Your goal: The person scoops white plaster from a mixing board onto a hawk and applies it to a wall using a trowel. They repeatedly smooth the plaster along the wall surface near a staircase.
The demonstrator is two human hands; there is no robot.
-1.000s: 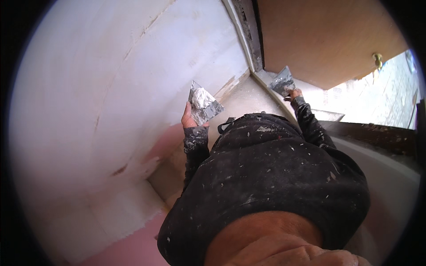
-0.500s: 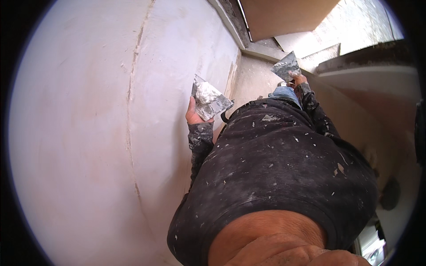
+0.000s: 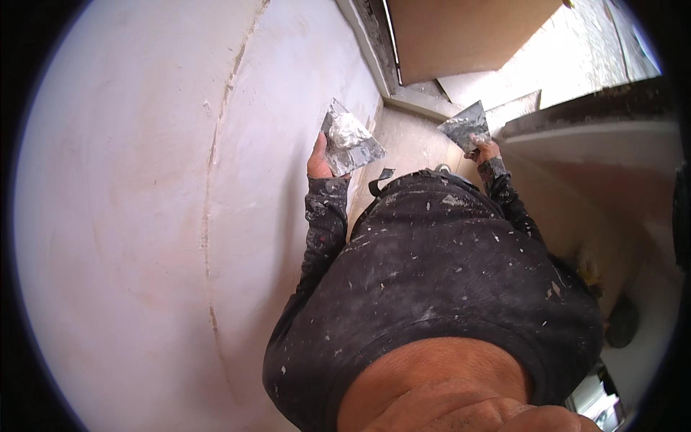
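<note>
Over on the left I see a pale wall (image 3: 137,187), marked from top to bottom by a rough, brownish seam (image 3: 207,209). Just right of it, the person's left hand (image 3: 319,164) grips a three-cornered metal plate (image 3: 368,154), thumb along its near edge, and a mound of white paste (image 3: 348,132) sits on top. The plate is out in front of the body, over the side of the floor (image 3: 409,137) by the wall. A dark top (image 3: 439,266), flecked with pale spots, fills the middle. Beyond it, a brown door (image 3: 461,36) stands near the bright opening. Farther right, the right hand (image 3: 486,150) grasps a smeared grey metal blade (image 3: 469,124), well apart from the plate.
</note>
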